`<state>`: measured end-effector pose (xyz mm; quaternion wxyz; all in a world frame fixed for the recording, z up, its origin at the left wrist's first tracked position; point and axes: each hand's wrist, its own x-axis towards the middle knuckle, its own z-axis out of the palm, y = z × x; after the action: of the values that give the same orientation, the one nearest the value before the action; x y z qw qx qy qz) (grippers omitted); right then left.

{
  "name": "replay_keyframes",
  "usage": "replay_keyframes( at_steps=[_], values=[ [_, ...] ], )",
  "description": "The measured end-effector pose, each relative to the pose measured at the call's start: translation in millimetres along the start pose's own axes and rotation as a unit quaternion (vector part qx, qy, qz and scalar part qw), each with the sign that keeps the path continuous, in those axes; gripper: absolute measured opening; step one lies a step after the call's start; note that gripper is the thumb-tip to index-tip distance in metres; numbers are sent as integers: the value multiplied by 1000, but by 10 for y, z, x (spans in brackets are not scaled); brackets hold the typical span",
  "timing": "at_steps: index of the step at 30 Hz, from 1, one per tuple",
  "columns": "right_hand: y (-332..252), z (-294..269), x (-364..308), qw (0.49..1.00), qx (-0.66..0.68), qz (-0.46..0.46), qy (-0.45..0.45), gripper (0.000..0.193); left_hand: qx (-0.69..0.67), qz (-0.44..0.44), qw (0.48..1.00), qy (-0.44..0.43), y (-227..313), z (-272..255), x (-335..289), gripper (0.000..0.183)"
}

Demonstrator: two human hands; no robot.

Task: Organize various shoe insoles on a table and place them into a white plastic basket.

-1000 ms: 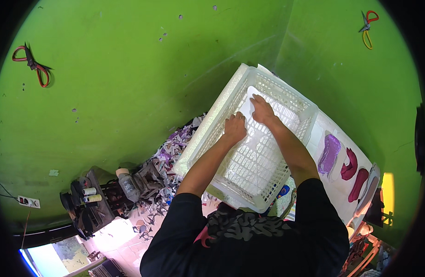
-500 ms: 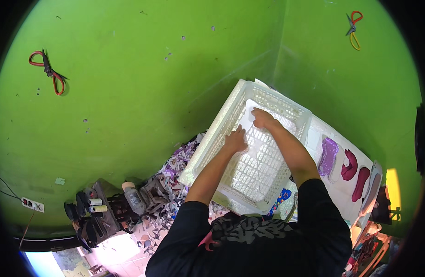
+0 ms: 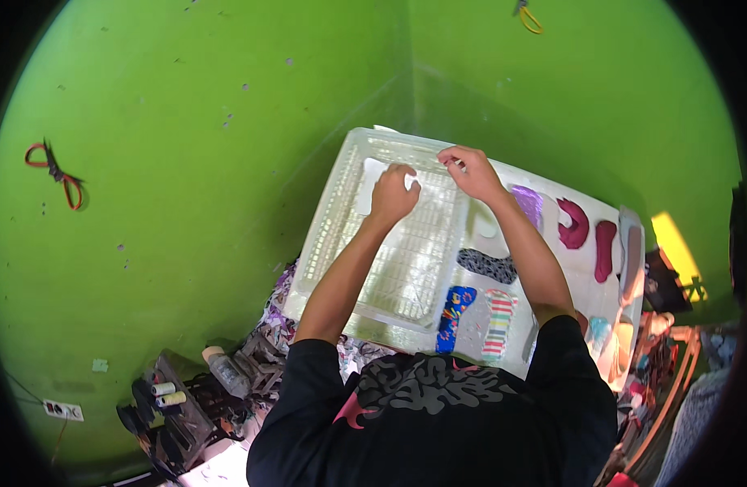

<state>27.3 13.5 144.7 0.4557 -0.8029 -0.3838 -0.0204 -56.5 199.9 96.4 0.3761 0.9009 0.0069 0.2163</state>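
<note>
With twelve o'clock straight away from the person and the basket as the dial's centre, a flat blue cloth piece with multicoloured motifs (image 3: 456, 318) lies nearest, towards five o'clock on the white surface (image 3: 583, 272). A striped multicoloured cloth piece (image 3: 498, 325) is beside it, near four. Both look light and limp.

The rectangular, translucent white plastic basket with latticed sides (image 3: 390, 268) rests on the surface. It seems light but fairly stiff, best lifted by its rims at three and nine o'clock.

Inside, near eleven o'clock, lies a smooth, flat white sheet-like piece (image 3: 367, 195), partly hidden by the left hand (image 3: 396, 196); nothing else shows clearly in there. The piece is probably light, thin and bendable, perhaps slippery; an exposed long edge should offer the surest hold.

The left grip is curled, thumb apart from the fingers; whether it pinches the piece I cannot tell. The right hand (image 3: 471, 170) hangs near two o'clock, over the basket's rim, fingertips gathered towards the thumb; whether they hold anything is unclear.
</note>
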Motion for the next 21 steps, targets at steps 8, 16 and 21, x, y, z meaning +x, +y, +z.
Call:
replay_keyframes(
  at_steps=[8,16,21],
  values=[
    [195,-1076,-870,984,-95,65,138,20,-61,66,995,-42,947,358,370,21],
    [393,-1726,-1452,959,-138,129,210,23,-55,77,992,-78,1296,882,464,21],
    [638,-1693,-1573,963,-132,136,190,23,-41,65,992,-103,1158,1211,474,23]
  ],
)
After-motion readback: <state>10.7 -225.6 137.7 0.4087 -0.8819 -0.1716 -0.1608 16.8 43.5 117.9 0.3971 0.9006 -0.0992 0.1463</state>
